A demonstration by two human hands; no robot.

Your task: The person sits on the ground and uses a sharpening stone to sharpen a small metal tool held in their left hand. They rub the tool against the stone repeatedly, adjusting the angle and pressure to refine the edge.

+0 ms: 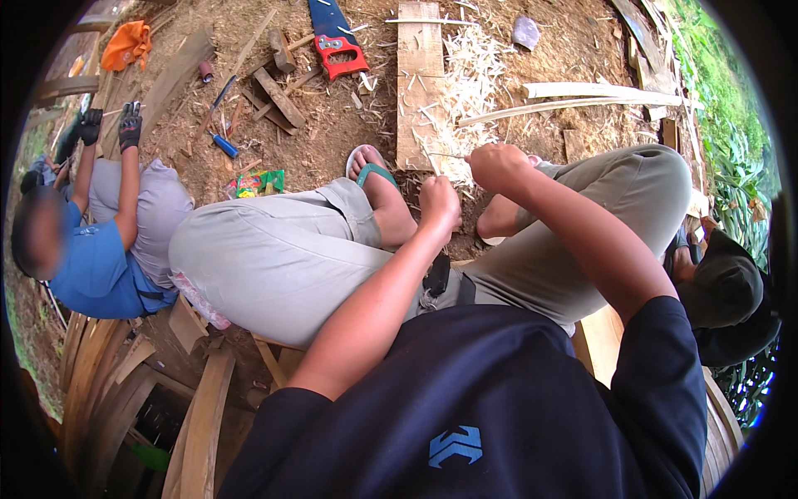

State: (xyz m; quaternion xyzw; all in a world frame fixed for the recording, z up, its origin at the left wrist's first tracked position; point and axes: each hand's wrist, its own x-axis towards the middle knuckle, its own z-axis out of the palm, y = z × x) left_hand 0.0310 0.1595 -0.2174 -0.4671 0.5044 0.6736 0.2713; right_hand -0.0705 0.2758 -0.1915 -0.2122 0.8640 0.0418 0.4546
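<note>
My left hand (439,202) is closed in front of my lap, and a thin pale wood strip (431,161) sticks up from its fingers. Slightly higher and to the right, my right hand (496,168) is also closed. A slim stick-like piece (449,155) pokes out of it toward the left; its exact kind is too small to make out. The two hands are apart. Beyond them a flat wooden plank (420,83) lies on the ground, with pale shavings (470,75) heaped along its right side.
A handsaw (341,54) with a red handle lies at the far side, near wood blocks (278,96). A blue-handled tool (223,145) and a green packet (259,183) are to the left. A gloved co-worker (108,241) sits at far left. Long strips (573,100) lie at right.
</note>
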